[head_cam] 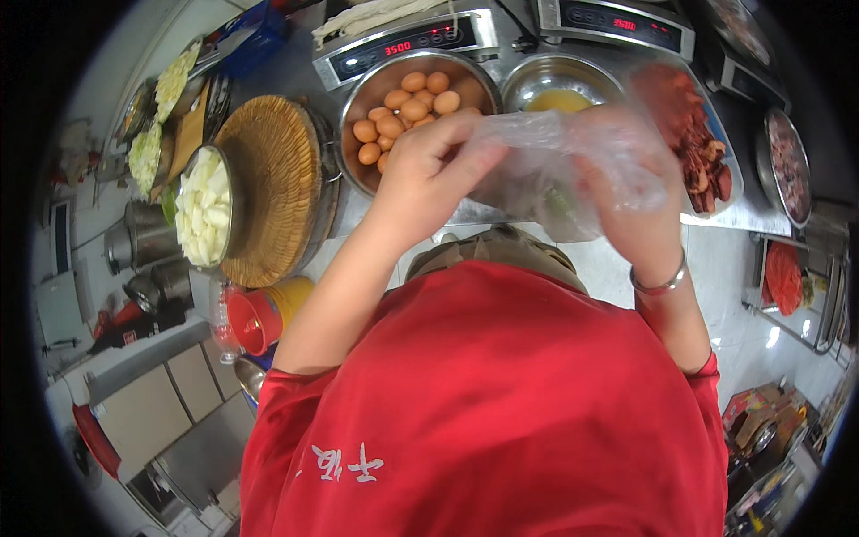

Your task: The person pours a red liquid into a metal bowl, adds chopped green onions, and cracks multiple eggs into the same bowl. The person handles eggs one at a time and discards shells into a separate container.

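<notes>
My left hand [446,168] pinches the edge of a clear plastic bag [533,137] between thumb and fingers. Opposite it, my right hand [634,208] is blurred and partly veiled by the bag's film, which it grips. Something green shows low in the bag, too unclear to name. Behind my left hand, brown eggs [396,101] fill part of a steel bowl [478,84]. Beyond the bag stands a smaller steel bowl [527,77] holding yellow liquid [558,101], perhaps beaten egg. Dark red sliced meat [704,154] lies on a tray beside my right hand.
Two scales [402,50] [617,25] with lit displays stand at the back of the steel table. To the left are a woven round lid [275,181] and a bowl of cut white vegetable [205,208]. A meat bowl [786,168] sits far right; a red bucket [255,319] is lower left.
</notes>
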A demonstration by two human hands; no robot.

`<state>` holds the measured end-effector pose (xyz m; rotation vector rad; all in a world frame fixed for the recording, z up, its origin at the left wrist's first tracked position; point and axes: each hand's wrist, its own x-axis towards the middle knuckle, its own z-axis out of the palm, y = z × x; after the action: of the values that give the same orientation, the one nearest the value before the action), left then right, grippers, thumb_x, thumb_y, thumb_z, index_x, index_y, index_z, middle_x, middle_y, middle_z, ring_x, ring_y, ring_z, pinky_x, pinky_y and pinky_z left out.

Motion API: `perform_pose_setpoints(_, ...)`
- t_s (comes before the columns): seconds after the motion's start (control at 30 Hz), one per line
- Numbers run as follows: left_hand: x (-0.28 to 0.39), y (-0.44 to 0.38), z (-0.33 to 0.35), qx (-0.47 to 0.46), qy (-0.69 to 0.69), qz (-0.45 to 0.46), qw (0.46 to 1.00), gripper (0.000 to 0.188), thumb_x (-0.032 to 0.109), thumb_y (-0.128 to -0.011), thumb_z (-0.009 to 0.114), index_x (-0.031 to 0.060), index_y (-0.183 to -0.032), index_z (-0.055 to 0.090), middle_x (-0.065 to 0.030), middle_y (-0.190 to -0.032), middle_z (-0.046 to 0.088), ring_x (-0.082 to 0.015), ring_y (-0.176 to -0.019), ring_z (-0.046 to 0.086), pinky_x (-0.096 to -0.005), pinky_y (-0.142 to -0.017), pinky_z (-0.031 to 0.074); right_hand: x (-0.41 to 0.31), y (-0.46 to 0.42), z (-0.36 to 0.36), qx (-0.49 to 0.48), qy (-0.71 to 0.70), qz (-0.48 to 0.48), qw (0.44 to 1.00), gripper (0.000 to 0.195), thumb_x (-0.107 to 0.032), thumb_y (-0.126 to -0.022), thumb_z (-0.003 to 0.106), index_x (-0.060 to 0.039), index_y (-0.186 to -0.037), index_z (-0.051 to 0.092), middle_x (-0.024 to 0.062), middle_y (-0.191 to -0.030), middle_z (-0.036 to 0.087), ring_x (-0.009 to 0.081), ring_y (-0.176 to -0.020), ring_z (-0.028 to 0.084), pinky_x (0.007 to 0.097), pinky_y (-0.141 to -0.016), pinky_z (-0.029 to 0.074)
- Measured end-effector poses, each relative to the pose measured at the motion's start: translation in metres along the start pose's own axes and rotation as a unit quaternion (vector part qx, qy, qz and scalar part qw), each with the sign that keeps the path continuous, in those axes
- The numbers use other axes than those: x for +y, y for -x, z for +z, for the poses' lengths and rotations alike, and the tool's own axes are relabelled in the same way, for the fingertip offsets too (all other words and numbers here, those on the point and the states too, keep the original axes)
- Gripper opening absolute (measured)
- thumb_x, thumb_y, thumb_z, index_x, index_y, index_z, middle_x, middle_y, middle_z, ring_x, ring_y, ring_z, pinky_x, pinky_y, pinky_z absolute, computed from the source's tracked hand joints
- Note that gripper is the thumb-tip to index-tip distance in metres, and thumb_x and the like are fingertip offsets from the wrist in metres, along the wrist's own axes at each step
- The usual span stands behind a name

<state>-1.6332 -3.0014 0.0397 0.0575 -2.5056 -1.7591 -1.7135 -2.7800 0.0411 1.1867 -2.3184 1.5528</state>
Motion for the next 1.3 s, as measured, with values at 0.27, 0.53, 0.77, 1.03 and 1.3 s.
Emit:
perform_pose_setpoints(0.27,-0.070,-0.013,0.022,0.089,0.427,-0.152,0.887,0.065,0.058,-0.106,0.042,0.0178,-0.156,0.032,-0.0077,-0.134,0.061,-0.0177,-0.120,0.057,-0.0313,-0.093,0.047,-0.001,-0.022,-0.001,0.051,0.082,-0.002,0.995,0.032,0.001,-0.086,0.063,-0.0020,-0.118,0.069,0.0147,-0.122,0.069,0.0329,-0.113,0.066,0.0398,-0.095,0.052)
perform_pose_setpoints(0.53,-0.046,-0.007,0.034,-0.160,0.642,-0.138,0.737,0.096,0.082,-0.094,0.033,0.0118,-0.158,0.031,-0.0141,-0.156,0.041,-0.0341,-0.139,0.047,-0.0461,-0.109,0.048,0.031,-0.021,-0.026,0.079,-0.477,0.126,0.866,0.040,-0.015,-0.104,0.051,0.0041,-0.139,0.056,0.0131,-0.137,0.063,0.0252,-0.124,0.060,0.0364,-0.105,0.047)
perform_pose_setpoints(0.77,-0.054,-0.025,0.013,0.005,0.431,-0.240,0.870,0.065,0.049,-0.104,0.053,0.0134,-0.155,0.034,-0.0123,-0.148,0.050,-0.0290,-0.130,0.055,-0.0465,-0.105,0.051,0.072,-0.013,-0.031,0.136,-0.132,0.313,0.931,0.031,-0.030,-0.095,0.073,-0.0046,-0.112,0.074,-0.0006,-0.090,0.070,0.0063,-0.074,0.062,0.0233,-0.061,0.050)
perform_pose_setpoints(1.03,-0.033,-0.061,0.023,0.037,0.264,-0.248,0.931,0.060,0.031,-0.106,0.057,0.0124,-0.157,0.032,-0.0109,-0.147,0.050,-0.0250,-0.131,0.054,-0.0422,-0.104,0.052,0.154,0.015,-0.007,0.180,-0.229,0.402,0.868,0.028,-0.031,-0.091,0.077,-0.0049,-0.099,0.071,-0.0016,-0.072,0.061,0.0078,-0.059,0.054,0.0251,-0.053,0.047)
perform_pose_setpoints(1.3,-0.029,-0.086,0.026,0.028,0.181,-0.253,0.950,0.059,0.030,-0.106,0.057,0.0095,-0.157,0.034,-0.0126,-0.148,0.050,-0.0238,-0.133,0.051,-0.0394,-0.107,0.047,0.178,0.017,0.003,0.150,-0.204,0.433,0.865,0.037,-0.039,-0.095,0.072,-0.0029,-0.100,0.068,0.0002,-0.071,0.059,0.0086,-0.060,0.052,0.0256,-0.053,0.043)
